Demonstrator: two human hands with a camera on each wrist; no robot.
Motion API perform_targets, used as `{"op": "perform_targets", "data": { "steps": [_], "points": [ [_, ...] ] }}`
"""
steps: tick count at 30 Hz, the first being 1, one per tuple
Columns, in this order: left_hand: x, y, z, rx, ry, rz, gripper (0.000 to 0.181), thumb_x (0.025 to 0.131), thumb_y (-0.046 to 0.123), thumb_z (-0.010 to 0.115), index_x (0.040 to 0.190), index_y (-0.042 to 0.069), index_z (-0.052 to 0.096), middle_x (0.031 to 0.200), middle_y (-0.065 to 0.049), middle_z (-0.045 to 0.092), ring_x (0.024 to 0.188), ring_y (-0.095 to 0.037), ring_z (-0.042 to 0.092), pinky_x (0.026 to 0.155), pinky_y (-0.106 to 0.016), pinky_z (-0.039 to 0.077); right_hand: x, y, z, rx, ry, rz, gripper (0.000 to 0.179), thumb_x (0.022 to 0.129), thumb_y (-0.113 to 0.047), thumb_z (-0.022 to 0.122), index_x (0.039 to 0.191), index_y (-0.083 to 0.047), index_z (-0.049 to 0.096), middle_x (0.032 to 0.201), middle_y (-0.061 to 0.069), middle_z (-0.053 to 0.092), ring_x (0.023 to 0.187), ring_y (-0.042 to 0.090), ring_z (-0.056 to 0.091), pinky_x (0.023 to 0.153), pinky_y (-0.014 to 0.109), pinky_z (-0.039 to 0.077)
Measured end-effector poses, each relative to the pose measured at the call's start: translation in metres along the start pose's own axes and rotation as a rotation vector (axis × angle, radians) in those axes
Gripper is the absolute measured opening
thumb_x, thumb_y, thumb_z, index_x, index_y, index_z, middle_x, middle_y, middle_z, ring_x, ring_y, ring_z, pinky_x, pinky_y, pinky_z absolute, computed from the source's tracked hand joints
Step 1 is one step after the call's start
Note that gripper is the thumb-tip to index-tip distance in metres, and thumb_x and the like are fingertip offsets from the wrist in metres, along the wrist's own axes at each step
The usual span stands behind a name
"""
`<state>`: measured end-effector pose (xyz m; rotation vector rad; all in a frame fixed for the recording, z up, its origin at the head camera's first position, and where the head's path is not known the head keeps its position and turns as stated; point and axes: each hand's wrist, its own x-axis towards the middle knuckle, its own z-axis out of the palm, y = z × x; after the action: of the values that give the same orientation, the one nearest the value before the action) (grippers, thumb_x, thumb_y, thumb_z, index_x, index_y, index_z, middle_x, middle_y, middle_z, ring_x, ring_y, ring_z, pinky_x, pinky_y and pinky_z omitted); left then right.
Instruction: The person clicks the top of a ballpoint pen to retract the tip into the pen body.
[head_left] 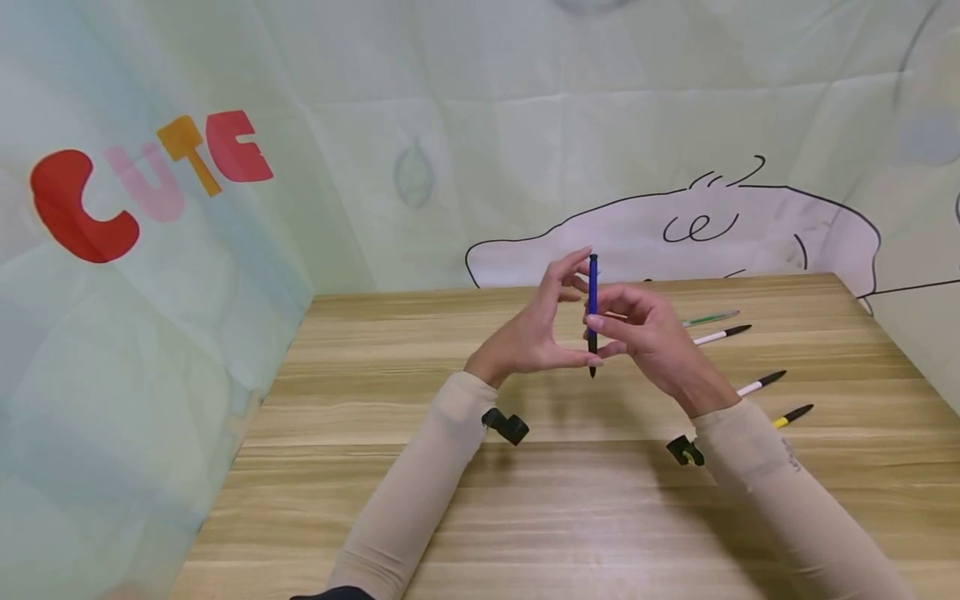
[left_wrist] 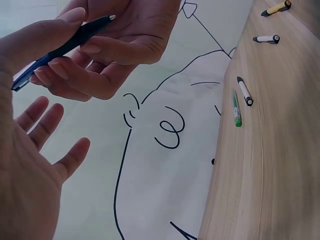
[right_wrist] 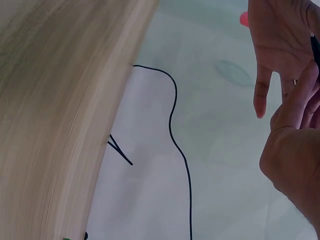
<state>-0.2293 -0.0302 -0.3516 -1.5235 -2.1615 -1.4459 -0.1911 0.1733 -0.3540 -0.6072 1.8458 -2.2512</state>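
A blue pen [head_left: 592, 287] with a black lower end stands nearly upright above the table, tip down. My right hand [head_left: 648, 337] pinches its barrel between thumb and fingertips. On the other side, my left hand [head_left: 528, 333] forms a wide C: its index fingertip is by the pen's top, its thumb by the lower end. Whether the index fingertip touches the pen cannot be told. In the left wrist view the pen [left_wrist: 65, 47] looks dark and slants past the left thumb, while the other left fingers are spread. Only a bit of the pen [right_wrist: 316, 47] shows in the right wrist view.
On the wooden table [head_left: 360, 417], to the right, lie a green clear pen [head_left: 711, 318], a white pen with a black end [head_left: 723, 335], another white-and-black pen [head_left: 761, 383] and a yellow-and-black pen [head_left: 793, 416]. A printed cloth [head_left: 450, 192] hangs behind the table.
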Motion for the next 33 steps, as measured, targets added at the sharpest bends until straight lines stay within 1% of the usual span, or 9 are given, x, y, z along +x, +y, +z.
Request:
{"op": "perform_targets", "data": {
  "steps": [5, 11, 15, 18, 23, 26, 30, 33],
  "points": [
    [-0.0016, -0.001, -0.0007, -0.029, -0.003, -0.017, 0.127, 0.069, 0.011, 0.094, 0.16, 0.014, 0.005, 0.15, -0.015, 0.03, 0.131, -0.024, 0.042, 0.111, -0.035, 0.044, 0.0009, 0.0008, 0.0026, 0.03, 0.008, 0.041, 0.01, 0.096, -0.007, 0.069, 0.105, -0.009, 0.069, 0.094, 0.003, 0.065, 0.086, 0.014, 0.064, 0.066, 0.034, 0.063],
    [-0.0031, -0.0032, -0.0002, -0.108, -0.003, -0.04, 0.125, 0.071, 0.01, 0.093, 0.16, 0.016, 0.006, 0.149, -0.014, 0.036, 0.132, -0.034, 0.043, 0.111, -0.036, 0.044, 0.0015, 0.0002, 0.0058, 0.044, 0.011, 0.082, 0.009, 0.097, -0.006, 0.067, 0.104, -0.01, 0.07, 0.093, 0.001, 0.064, 0.086, 0.014, 0.061, 0.067, 0.034, 0.063],
    [-0.0046, -0.0048, 0.0009, -0.16, 0.002, -0.067, 0.124, 0.071, 0.007, 0.093, 0.159, 0.021, 0.006, 0.148, -0.013, 0.037, 0.132, -0.029, 0.045, 0.111, -0.037, 0.044, 0.0016, 0.0002, 0.007, 0.049, 0.024, 0.103, 0.01, 0.098, -0.006, 0.067, 0.107, -0.005, 0.068, 0.093, 0.0, 0.065, 0.087, 0.014, 0.061, 0.068, 0.035, 0.063],
    [-0.0053, -0.0054, 0.0013, -0.179, 0.003, -0.074, 0.125, 0.071, 0.006, 0.092, 0.159, 0.023, 0.005, 0.147, -0.014, 0.036, 0.132, -0.027, 0.044, 0.111, -0.037, 0.044, 0.0018, 0.0007, 0.0076, 0.068, 0.03, 0.119, 0.011, 0.097, -0.007, 0.068, 0.108, -0.004, 0.069, 0.093, 0.0, 0.066, 0.086, 0.014, 0.063, 0.068, 0.034, 0.063],
    [-0.0052, -0.0049, 0.0005, -0.163, 0.0, -0.078, 0.128, 0.071, 0.007, 0.093, 0.16, 0.026, 0.003, 0.147, -0.015, 0.036, 0.13, -0.026, 0.046, 0.111, -0.038, 0.044, 0.002, 0.0014, 0.0074, 0.085, 0.039, 0.132, 0.009, 0.097, -0.007, 0.069, 0.105, -0.011, 0.071, 0.093, -0.001, 0.066, 0.085, 0.014, 0.063, 0.07, 0.035, 0.063],
    [-0.0048, -0.0046, -0.0002, -0.139, -0.003, -0.081, 0.127, 0.071, 0.009, 0.093, 0.16, 0.027, 0.003, 0.147, -0.012, 0.037, 0.128, -0.023, 0.047, 0.11, -0.038, 0.044, 0.0024, 0.0015, 0.007, 0.088, 0.049, 0.13, 0.01, 0.096, -0.008, 0.069, 0.107, -0.008, 0.07, 0.093, -0.001, 0.066, 0.085, 0.014, 0.063, 0.07, 0.037, 0.063],
    [-0.0044, -0.0049, -0.0008, -0.119, -0.008, -0.07, 0.125, 0.071, 0.009, 0.093, 0.159, 0.023, 0.006, 0.146, -0.011, 0.037, 0.128, -0.023, 0.047, 0.109, -0.04, 0.045, 0.002, 0.0019, 0.007, 0.095, 0.05, 0.127, 0.011, 0.096, -0.008, 0.07, 0.107, -0.007, 0.07, 0.093, 0.0, 0.066, 0.085, 0.014, 0.063, 0.07, 0.037, 0.063],
    [-0.0041, -0.0048, -0.0008, -0.121, -0.014, -0.069, 0.124, 0.07, 0.008, 0.093, 0.158, 0.017, 0.006, 0.144, -0.013, 0.037, 0.127, -0.023, 0.047, 0.109, -0.039, 0.046, 0.0011, 0.0027, 0.0071, 0.094, 0.041, 0.119, 0.009, 0.096, -0.007, 0.069, 0.105, -0.01, 0.071, 0.092, 0.0, 0.066, 0.085, 0.013, 0.064, 0.07, 0.038, 0.063]
  ]
}}
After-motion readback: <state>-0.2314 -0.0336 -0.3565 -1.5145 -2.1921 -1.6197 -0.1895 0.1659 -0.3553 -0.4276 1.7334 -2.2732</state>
